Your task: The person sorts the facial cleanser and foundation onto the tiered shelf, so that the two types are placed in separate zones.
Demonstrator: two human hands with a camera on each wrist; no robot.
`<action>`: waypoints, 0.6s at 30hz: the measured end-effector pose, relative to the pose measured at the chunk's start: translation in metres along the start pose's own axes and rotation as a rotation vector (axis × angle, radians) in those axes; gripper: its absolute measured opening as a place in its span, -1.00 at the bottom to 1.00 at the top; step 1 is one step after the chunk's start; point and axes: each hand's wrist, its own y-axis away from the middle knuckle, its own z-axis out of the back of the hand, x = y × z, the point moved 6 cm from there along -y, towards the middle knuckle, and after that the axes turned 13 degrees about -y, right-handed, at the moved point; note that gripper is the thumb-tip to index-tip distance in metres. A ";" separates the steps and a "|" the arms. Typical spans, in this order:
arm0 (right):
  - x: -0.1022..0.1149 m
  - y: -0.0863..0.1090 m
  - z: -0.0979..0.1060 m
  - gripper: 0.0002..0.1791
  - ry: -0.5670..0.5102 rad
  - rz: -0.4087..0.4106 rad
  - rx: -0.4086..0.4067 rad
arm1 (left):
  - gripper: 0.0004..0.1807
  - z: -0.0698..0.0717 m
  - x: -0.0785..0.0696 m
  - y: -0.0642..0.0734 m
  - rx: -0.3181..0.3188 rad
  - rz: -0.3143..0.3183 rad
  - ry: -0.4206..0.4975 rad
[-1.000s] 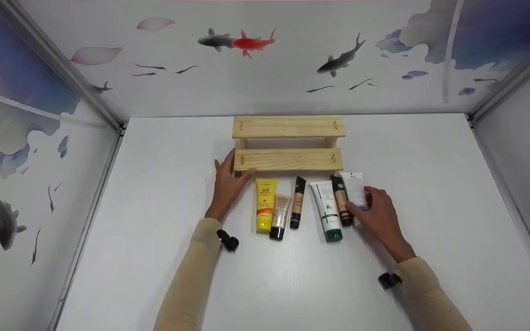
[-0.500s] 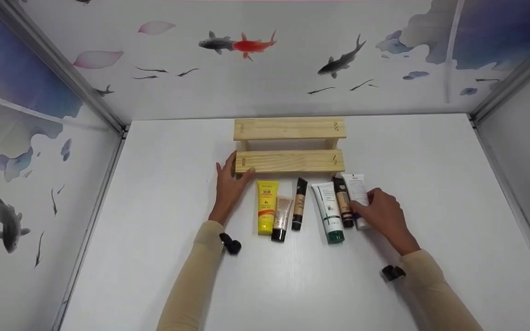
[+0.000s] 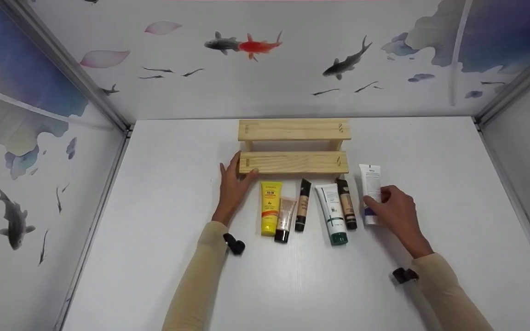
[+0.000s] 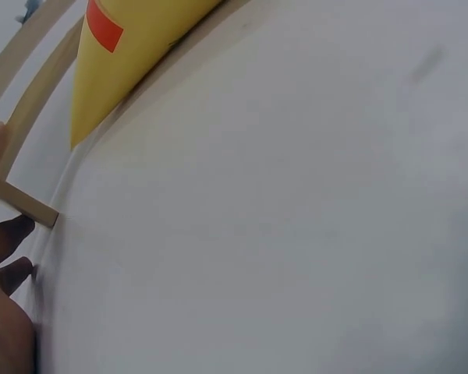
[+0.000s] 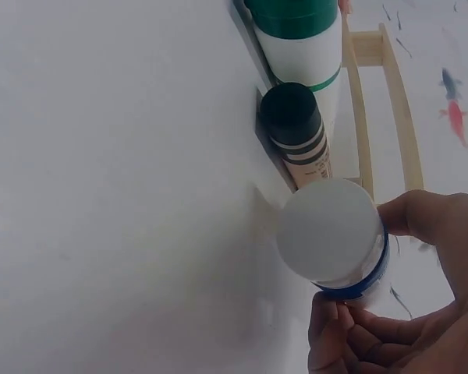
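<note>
My right hand (image 3: 400, 211) pinches a white squeeze tube (image 3: 371, 179) with a dark blue band, thumb on one side and fingers on the other. Its round white cap (image 5: 327, 230) faces the right wrist camera. At the left end of a two-step wooden rack (image 3: 292, 162), my left hand (image 3: 232, 192) grips the lower step, thumb at the front edge. Before the rack lie a yellow tube (image 3: 271, 207), a small beige tube (image 3: 285, 216), a slim black-capped tube (image 3: 302, 204), a white tube with a green cap (image 3: 331, 214) and another black-capped tube (image 3: 347, 204).
The white table (image 3: 283, 285) is bounded by a back wall (image 3: 292, 96) with painted fish and by side panels, the left panel (image 3: 25, 207) also painted. The rack stands near the back edge.
My right hand has closed on the white tube and drawn it rightward, so a gap now separates it from the black-capped tube. My left hand keeps its grip on the rack.
</note>
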 end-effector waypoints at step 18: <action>0.040 -0.017 0.038 -0.26 -0.129 0.155 -0.102 | -0.02 0.001 0.002 0.001 0.008 0.002 0.008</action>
